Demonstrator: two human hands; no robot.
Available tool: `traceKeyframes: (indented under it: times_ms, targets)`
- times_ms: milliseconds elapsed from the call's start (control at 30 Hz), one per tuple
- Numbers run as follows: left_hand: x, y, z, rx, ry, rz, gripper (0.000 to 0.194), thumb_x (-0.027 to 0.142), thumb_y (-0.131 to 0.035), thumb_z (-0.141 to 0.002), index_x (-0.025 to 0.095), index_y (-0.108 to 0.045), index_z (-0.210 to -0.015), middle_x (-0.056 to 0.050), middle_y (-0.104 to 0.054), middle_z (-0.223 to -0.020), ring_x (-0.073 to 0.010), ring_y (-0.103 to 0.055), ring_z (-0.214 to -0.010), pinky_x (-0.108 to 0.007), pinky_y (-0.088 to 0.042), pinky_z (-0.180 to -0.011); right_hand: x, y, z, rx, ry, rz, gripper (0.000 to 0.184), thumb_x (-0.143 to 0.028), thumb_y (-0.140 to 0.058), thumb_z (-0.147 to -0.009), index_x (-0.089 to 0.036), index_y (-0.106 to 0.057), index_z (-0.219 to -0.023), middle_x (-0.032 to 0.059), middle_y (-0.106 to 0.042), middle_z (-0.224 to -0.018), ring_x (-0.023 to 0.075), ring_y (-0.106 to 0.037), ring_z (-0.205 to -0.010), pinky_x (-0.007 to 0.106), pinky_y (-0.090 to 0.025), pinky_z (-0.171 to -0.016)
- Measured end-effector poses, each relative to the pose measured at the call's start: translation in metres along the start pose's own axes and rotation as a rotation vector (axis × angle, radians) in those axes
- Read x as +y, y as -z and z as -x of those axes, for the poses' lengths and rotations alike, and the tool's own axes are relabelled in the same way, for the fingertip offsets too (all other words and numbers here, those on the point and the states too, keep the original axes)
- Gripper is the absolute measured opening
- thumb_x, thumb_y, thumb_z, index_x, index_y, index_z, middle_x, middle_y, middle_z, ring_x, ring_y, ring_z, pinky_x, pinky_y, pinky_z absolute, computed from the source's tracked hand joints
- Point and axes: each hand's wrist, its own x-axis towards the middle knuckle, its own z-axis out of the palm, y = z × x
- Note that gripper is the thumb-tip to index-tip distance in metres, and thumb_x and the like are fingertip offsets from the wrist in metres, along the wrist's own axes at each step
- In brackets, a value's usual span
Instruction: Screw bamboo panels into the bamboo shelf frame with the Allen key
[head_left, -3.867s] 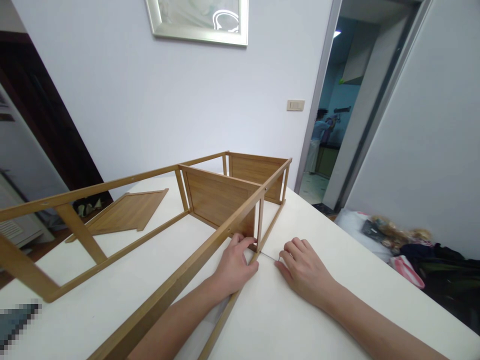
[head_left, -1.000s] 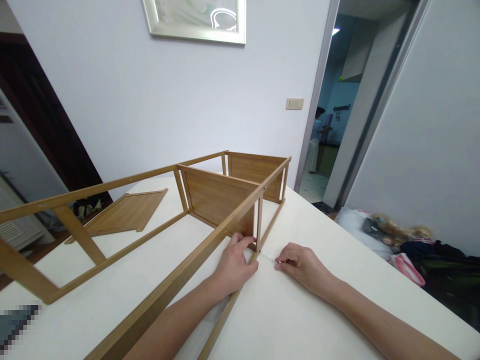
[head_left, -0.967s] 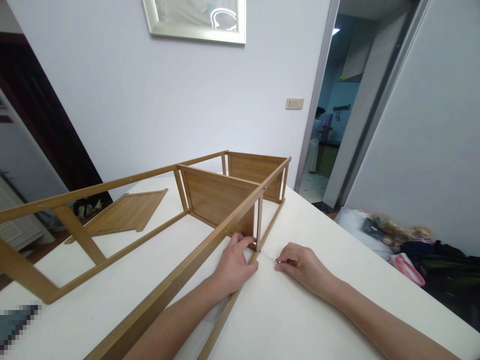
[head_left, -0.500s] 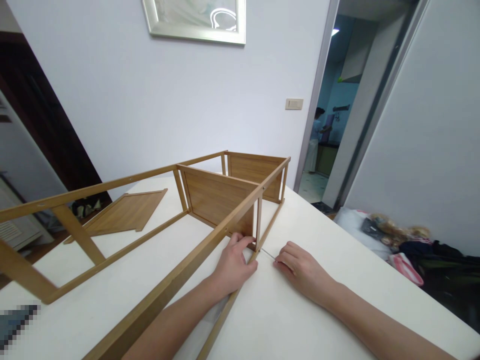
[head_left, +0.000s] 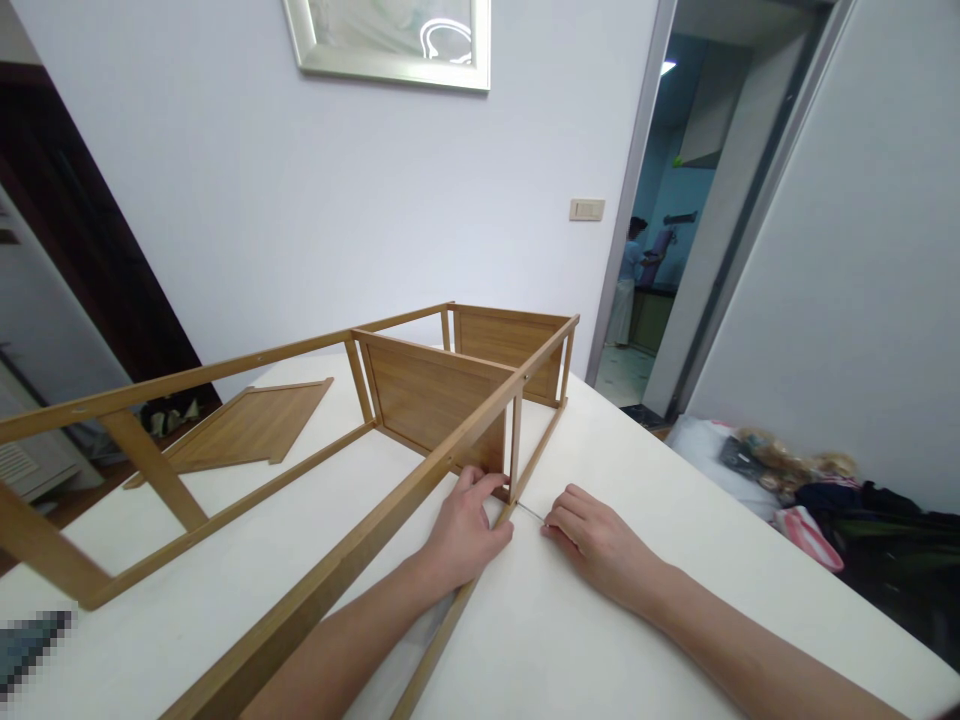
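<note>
- Brown wood frame (head_left: 375,535) is on its side on the white desk (head_left: 600,650), middle panel (head_left: 439,400) and far panel (head_left: 510,345) standing on edge between its sides.
- Loose panel (head_left: 255,425) is lying flat at left, seen past the frame.
- Left hand (head_left: 465,535): grip closed around the lower rail, thumb on the outer side, index finger by the panel's lower corner.
- Right hand (head_left: 589,535): grip pinched on the end of a thin rod (head_left: 531,513); other end meets the rail at the joint (head_left: 514,502). Tip itself too small for us to read.
- Handling, our guess: frame stiff, fairly light, but long and awkward; we'd hold it tight beside the joint so it can't twist.
- Rod looks like smooth metal: rigid, skinny, likely to slip. We'd pinch its outer end for leverage.
- Versus a second ago: right hand has rolled, knuckles now over the top, curled fingers no longer facing us. Left hand and frame unchanged; our view shifted only slightly.
</note>
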Motion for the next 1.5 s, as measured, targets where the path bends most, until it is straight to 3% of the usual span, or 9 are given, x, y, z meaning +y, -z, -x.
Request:
traceKeyframes:
  times_ms: [333, 600, 867, 1233, 1500]
  targets:
    - [-0.001, -0.001, 0.000, -0.017, 0.010, 0.019, 0.048, 0.013, -0.062, -0.068, 0.022, -0.060, -0.115, -0.001, -0.050, -0.106, -0.0042, -0.051, -0.055, -0.024, -0.050, -0.063, -0.005, 0.008, -0.001, -0.067, 0.232, 0.271, 0.026, -0.007, -0.039, -0.094, -0.014, -0.058, -0.078, 0.0079, -0.053, -0.076, 0.0183, -0.043, -0.071, 0.032, -0.035, -0.062]
    - [0.001, 0.000, 0.000, -0.010, 0.008, 0.011, 0.047, 0.014, -0.062, -0.068, 0.021, -0.060, -0.115, -0.001, -0.049, -0.105, -0.0043, -0.050, -0.055, -0.025, -0.050, -0.062, 0.006, -0.003, 0.005, -0.070, 0.137, 0.071, 0.024, -0.007, -0.038, -0.095, -0.014, -0.060, -0.088, 0.0068, -0.057, -0.080, 0.0176, -0.046, -0.076, 0.030, -0.039, -0.063]
    - [-0.002, -0.001, -0.001, -0.009, 0.005, 0.023, 0.048, 0.013, -0.063, -0.068, 0.022, -0.060, -0.114, -0.001, -0.050, -0.105, -0.0042, -0.051, -0.055, -0.024, -0.050, -0.062, -0.002, 0.006, -0.001, -0.080, 0.271, 0.232, 0.026, -0.008, -0.037, -0.096, -0.014, -0.059, -0.083, 0.0082, -0.056, -0.078, 0.0187, -0.044, -0.072, 0.032, -0.039, -0.063]
    - [-0.002, -0.001, 0.000, -0.008, 0.005, 0.023, 0.048, 0.012, -0.062, -0.068, 0.023, -0.060, -0.115, -0.001, -0.051, -0.106, -0.0039, -0.050, -0.054, -0.023, -0.050, -0.061, 0.002, 0.008, -0.003, -0.102, 0.245, 0.186, 0.027, -0.011, -0.035, -0.098, -0.016, -0.056, -0.082, 0.0064, -0.054, -0.076, 0.0171, -0.045, -0.071, 0.030, -0.037, -0.062]
    - [-0.003, -0.002, 0.000, -0.010, -0.001, 0.011, 0.049, 0.013, -0.062, -0.068, 0.022, -0.060, -0.116, -0.001, -0.050, -0.106, -0.0041, -0.050, -0.055, -0.024, -0.050, -0.062, 0.002, 0.005, 0.002, -0.094, 0.278, 0.231, 0.027, -0.011, -0.035, -0.097, -0.013, -0.061, -0.099, 0.0105, -0.061, -0.084, 0.0200, -0.054, -0.080, 0.033, -0.047, -0.068]
